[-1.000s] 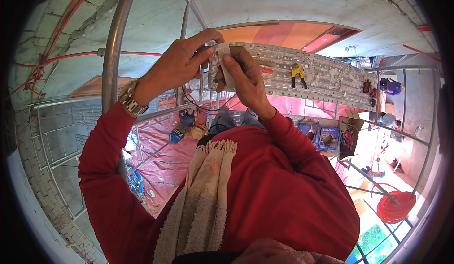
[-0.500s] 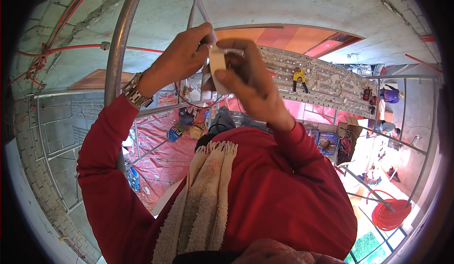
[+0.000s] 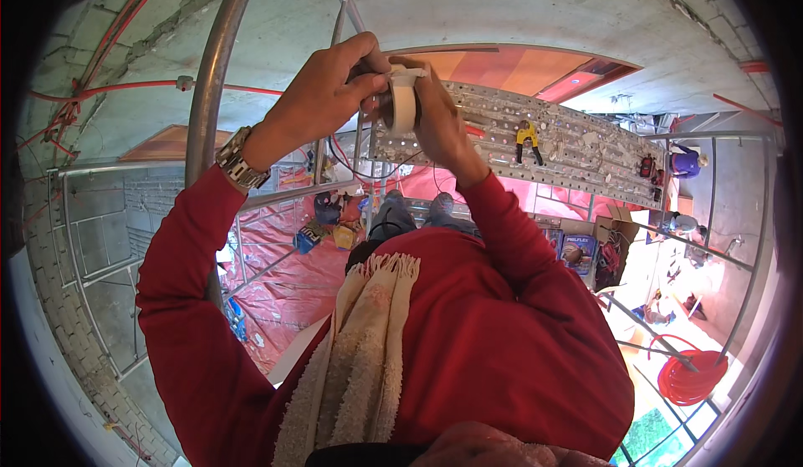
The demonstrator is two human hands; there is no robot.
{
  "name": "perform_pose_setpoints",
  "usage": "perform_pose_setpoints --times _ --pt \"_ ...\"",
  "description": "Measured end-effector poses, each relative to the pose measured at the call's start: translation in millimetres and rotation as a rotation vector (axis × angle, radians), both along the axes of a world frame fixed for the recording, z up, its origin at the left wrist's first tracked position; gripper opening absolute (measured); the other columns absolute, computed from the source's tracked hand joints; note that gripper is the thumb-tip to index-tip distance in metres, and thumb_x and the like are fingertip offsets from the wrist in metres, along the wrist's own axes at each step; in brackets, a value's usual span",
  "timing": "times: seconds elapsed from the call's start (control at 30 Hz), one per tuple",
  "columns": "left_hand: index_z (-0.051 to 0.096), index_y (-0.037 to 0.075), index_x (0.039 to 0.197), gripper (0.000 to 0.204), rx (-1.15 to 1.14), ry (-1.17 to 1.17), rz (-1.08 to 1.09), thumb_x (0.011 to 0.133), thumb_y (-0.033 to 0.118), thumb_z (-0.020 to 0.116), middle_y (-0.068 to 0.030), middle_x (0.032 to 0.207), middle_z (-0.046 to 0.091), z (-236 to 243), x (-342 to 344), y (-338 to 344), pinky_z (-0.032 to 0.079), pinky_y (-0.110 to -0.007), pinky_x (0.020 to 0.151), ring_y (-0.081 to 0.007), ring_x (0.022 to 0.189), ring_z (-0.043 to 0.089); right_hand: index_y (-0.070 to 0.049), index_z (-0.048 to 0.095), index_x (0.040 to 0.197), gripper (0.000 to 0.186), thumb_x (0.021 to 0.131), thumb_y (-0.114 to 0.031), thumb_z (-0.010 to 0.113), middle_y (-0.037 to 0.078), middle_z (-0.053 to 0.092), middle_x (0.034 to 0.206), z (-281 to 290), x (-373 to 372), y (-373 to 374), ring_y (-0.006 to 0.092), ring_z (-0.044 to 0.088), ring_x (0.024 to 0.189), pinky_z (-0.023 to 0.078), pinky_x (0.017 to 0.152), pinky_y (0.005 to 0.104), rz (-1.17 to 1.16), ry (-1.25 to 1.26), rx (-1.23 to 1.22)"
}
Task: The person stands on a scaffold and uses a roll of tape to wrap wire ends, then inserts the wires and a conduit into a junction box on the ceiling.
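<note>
Up in front of me, my right hand (image 3: 445,128) is wrapped round a roll of cream tape (image 3: 404,109), its fingers behind the roll. A short pale strip stands off the top of the roll toward my left hand (image 3: 339,82). The thumb and fingertips of that hand are pinched together at the strip's end. My left wrist carries a metal watch (image 3: 240,159). Beyond my right hand, yellow-and-black pliers (image 3: 527,139) lie on a perforated metal scaffold plank (image 3: 577,151) littered with debris.
A steel scaffold pole (image 3: 216,74) rises beside my left forearm, with thinner rails around. Red conduit (image 3: 142,86) runs along the wall. Far below lie red sheeting (image 3: 280,308), boxes (image 3: 577,251) and a red tubing coil (image 3: 691,378). A person in purple (image 3: 686,163) is at far right.
My right hand has turned and drawn upright beside the roll, bringing the roll slightly right and more into view. My left hand has shifted slightly right, still pinched.
</note>
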State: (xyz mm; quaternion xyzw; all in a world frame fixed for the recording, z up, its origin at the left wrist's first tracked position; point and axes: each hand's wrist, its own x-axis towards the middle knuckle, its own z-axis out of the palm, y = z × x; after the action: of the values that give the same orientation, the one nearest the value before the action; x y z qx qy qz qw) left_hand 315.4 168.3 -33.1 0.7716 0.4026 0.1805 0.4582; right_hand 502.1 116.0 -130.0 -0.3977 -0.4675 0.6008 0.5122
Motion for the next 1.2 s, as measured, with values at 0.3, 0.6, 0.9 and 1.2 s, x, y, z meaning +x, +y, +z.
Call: perform_pose_setpoints --times 0.3,0.6,0.9,1.2 --pt "0.054 0.002 0.119 0.024 0.064 0.095 0.109 0.098 0.006 0.065 -0.0076 0.086 0.069 -1.1 -1.0 3.1 0.051 -0.027 0.064 -0.0091 0.069 0.063 0.003 0.037 0.143 0.041 0.111 -0.021 0.045 0.017 0.067 0.104 29.2 -14.1 -60.2 0.0194 0.069 0.088 0.055 0.073 0.0332 -0.050 -0.116 0.279" --pt "0.033 0.004 0.147 0.064 -0.228 0.027 -0.017 0.094 0.005 0.067 -0.0154 0.095 0.073 4.8 2.7 -1.6 0.052 -0.030 0.065 -0.0155 0.072 0.067 0.004 0.049 0.137 0.035 0.105 -0.009 0.054 0.015 0.058 0.124 47.7 29.2 31.8 0.0235 0.070 0.102 0.058 0.088 0.0344 0.005 0.042 0.261" --pt "0.049 0.004 0.143 0.046 -0.162 -0.135 -0.047 0.103 0.019 0.065 -0.0058 0.101 0.068 -9.5 1.7 2.4 0.050 -0.026 0.072 -0.0077 0.082 0.061 -0.003 0.035 0.152 0.054 0.111 -0.035 0.044 0.015 0.065 0.120 1.4 -3.8 -7.9 0.0211 0.069 0.103 0.059 0.081 0.0326 0.035 0.226 -0.004" --pt "0.062 0.000 0.105 0.023 0.125 0.027 0.038 0.104 0.023 0.062 -0.0063 0.081 0.066 -21.3 6.4 -6.3 0.048 -0.030 0.067 -0.0124 0.075 0.062 -0.004 0.059 0.114 0.029 0.105 -0.031 0.062 0.006 0.070 0.095 3.2 12.0 -5.4 0.0099 0.062 0.072 0.051 0.062 0.0283 0.178 0.230 0.040"
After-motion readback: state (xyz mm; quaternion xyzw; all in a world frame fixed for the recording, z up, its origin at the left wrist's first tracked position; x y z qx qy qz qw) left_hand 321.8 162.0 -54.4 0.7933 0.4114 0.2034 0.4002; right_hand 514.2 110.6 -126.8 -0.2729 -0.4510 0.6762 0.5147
